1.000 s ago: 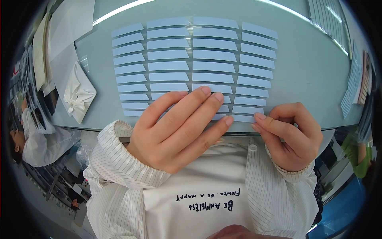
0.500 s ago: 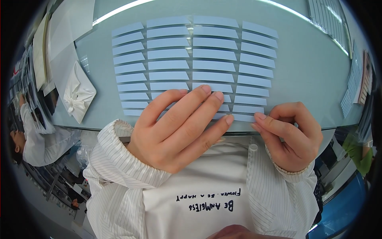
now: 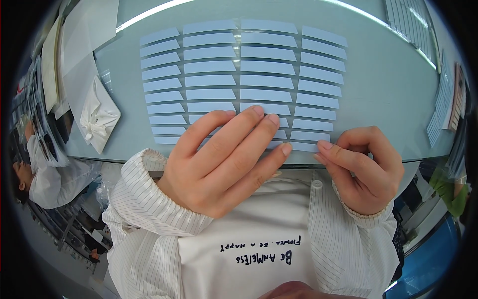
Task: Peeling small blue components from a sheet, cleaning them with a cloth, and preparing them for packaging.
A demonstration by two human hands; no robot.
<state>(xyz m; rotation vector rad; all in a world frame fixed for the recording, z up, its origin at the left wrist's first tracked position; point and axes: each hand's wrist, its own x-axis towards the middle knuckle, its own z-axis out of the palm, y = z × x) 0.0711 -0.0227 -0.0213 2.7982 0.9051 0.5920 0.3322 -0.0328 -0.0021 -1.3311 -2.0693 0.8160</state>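
Note:
Pale blue strips [image 3: 266, 81] with slanted ends lie in several neat columns on the glass-like tabletop [image 3: 378, 94]. My left hand [image 3: 221, 154] rests over the near ends of the middle columns, fingers spread and flat, hiding some strips beneath. At the near right corner, my right hand [image 3: 368, 167] is closed, thumb and forefinger pinched at the end of the nearest strip [image 3: 302, 146] of the right column. Its other fingers curl into the palm.
On the left of the table lies a white fabric piece with a bow [image 3: 93, 123], beside large white sheets [image 3: 89, 27]. Sheets with strips [image 3: 440, 107] sit at the far right edge. Another person [image 3: 50, 182] is off to the left, beyond hanging clear plastic [image 3: 50, 124].
Both hands stay in the same place. The strips look almost unmoved, with only a very slight shift in the columns.

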